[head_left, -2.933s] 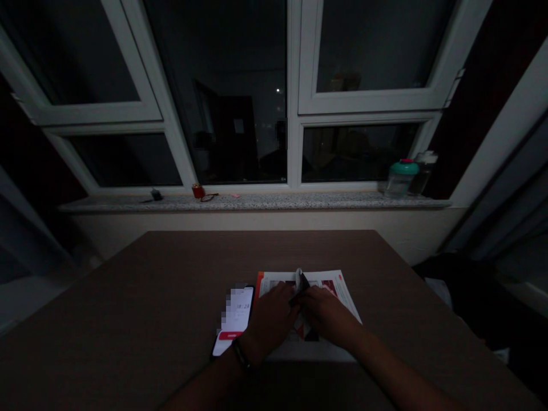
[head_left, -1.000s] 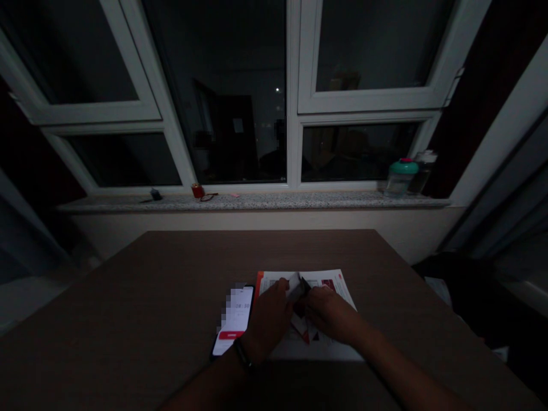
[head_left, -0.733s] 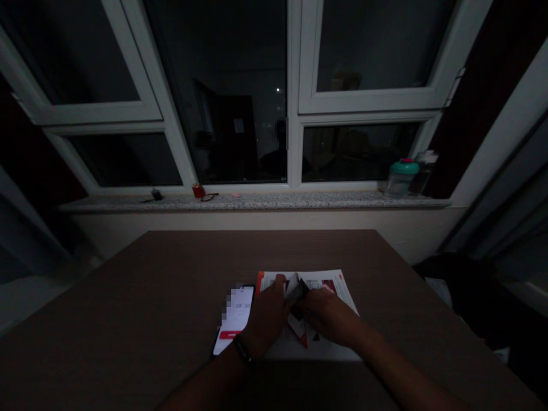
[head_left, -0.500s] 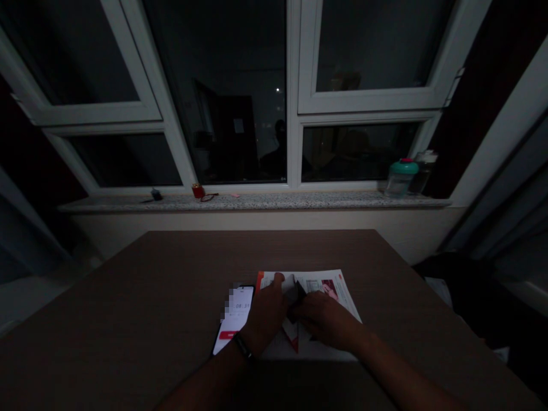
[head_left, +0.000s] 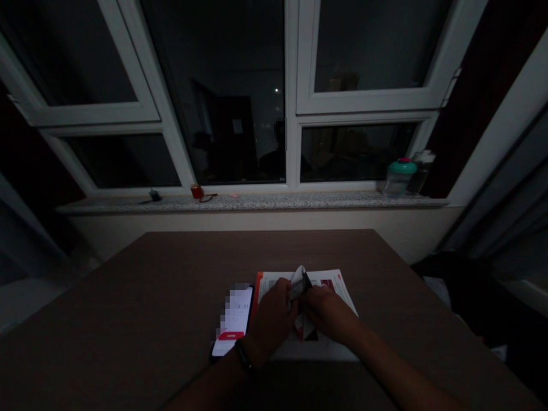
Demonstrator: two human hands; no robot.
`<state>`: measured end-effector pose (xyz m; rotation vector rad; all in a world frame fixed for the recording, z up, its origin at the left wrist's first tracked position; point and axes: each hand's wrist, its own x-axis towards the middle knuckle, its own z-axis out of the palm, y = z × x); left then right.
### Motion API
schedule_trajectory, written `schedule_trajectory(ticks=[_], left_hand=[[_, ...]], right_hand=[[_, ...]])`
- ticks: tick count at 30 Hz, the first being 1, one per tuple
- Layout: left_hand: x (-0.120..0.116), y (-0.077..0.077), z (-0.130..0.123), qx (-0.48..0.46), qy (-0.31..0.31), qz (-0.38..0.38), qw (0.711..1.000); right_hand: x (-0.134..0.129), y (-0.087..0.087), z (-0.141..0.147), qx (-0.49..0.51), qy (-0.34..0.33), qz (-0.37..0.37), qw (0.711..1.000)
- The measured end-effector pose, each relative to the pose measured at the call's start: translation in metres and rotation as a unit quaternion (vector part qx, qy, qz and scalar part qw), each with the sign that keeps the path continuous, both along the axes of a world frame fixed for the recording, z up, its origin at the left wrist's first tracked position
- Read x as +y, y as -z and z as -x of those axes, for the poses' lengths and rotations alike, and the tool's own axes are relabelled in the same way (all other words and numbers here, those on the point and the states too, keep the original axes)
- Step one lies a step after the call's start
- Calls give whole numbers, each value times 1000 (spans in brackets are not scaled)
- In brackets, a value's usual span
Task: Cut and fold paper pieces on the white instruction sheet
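**A:** What's in the middle of it all?

**B:** A folded paper (head_left: pixel 298 283), white with a dark edge, standing up between the two hands, above a printed sheet (head_left: pixel 331 279). A red-and-black part hangs below the hands towards the sheet, though I can't tell whether it belongs to the same piece.

**A:** And the hands?

**B:** The left hand (head_left: pixel 269 317) has a closed grip on the paper from its side, and the right hand (head_left: pixel 327 315) has a closed grip from the other, the two almost meeting at the fold.

**A:** What's under them?

**B:** That sheet, lying flat on a dark brown surface (head_left: pixel 128 285), with an orange strip down its left edge and red patches in the print. Just beside it is a smartphone (head_left: pixel 233 322), screen lit, a red bar across it, part of the display pixelated. A dark band (head_left: pixel 244 358) circles the left wrist.

**A:** Anything further off?

**B:** Past the surface, a speckled stone window sill (head_left: pixel 299 201) holds a bottle with a teal lid (head_left: pixel 398 178) near its right end and a small red object (head_left: pixel 197 192) left of centre.
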<state>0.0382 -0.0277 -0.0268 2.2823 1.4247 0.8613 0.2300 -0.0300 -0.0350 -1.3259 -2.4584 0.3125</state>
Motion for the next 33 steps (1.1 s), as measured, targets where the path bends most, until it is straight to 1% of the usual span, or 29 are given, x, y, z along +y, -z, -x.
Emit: schedule_trajectory(ticks=[2,6,9,14,17,20,23,28,30,33], left_hand=[[0,1,0,-11,4,-17,1000],[1,1,-1,-35,33,-46,998],[0,1,-2,-42,46,-58,996],[-2,4,-3,-47,61,-48,996],[-5,4,-3,-55,72,-37,995],[-7,2,-3,-59,68,-8,996],[-8,1,-2,-49,72,21,996],[-6,2,0,-19,90,36,995],[-5,1,1,5,112,38,993],[-6,-2,2,49,165,42,984]], right_hand=[[0,1,-1,11,-1,3,1000],[0,2,-1,28,-3,2,1000],[1,4,-2,41,-10,4,999],[3,6,-3,45,-15,9,999],[2,3,-3,50,-12,13,999],[1,0,-4,57,-8,14,998],[1,0,-6,68,-12,8,998],[4,6,-8,93,-13,-1,996],[5,9,-10,99,0,-3,995],[7,11,-12,94,20,-9,995]])
